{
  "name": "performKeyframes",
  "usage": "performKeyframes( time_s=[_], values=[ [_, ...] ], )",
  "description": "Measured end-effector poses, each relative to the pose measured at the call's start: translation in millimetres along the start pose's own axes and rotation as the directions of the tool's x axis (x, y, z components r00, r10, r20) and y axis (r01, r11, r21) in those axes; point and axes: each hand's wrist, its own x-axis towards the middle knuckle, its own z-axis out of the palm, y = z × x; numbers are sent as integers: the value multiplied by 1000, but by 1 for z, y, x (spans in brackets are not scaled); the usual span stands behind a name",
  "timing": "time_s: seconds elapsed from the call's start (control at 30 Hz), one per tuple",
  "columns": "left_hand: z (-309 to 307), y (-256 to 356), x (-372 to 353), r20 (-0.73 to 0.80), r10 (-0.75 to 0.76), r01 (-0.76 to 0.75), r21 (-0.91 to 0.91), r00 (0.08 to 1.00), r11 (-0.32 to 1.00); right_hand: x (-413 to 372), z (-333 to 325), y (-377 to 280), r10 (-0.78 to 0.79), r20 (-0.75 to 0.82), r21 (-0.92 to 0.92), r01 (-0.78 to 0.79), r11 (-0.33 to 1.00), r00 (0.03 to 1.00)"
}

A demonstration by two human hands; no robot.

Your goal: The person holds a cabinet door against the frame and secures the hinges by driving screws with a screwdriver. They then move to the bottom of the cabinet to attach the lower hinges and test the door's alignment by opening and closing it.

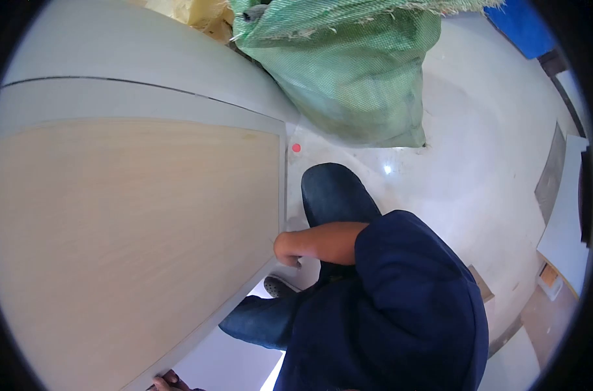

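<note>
The left hand [169, 382], bottom left, and right hand [287, 249], mid-frame, meet the board's [140, 234] edge, perhaps steadying it; whether their fingers grip, I can't tell.

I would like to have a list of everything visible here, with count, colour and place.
Wood-grain panel: one, beige, pale grey border, left
Plain surface: one, pale grey, above panel
Woven sack: one, green, top centre
Unidentified material: count unclear, yellow, left of sack
Round dot: one, red, near panel's upper right corner
Floor: one, whitish, centre-right
Unidentified object: one, blue, top right
Flat board: one, whitish, far right
Shoe: one visible, dark, between legs
Jeans: one pair, blue, centre
Top: one, navy, lower centre
Right grip: one, bare, panel's right edge
Left grip: one, bare, bottom, panel's edge
</note>
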Motion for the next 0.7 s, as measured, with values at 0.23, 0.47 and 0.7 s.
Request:
performKeyframes(
  time_s=[0.23,0.47,0.7],
  values=[
    [-21,-42,47,25,8,-9,29,1000,1000,9,1,-13,-115,-69,-14,114,993,991],
    [-16,-90,115,75,27,-20,-102,997,995,-23,1,-24,-128,-341,32,148,989,931],
    [-4,-76,153,173,-190,202,-56,966,978,-93,19,-60,168,-502,503,128,855,848]
  ],
)
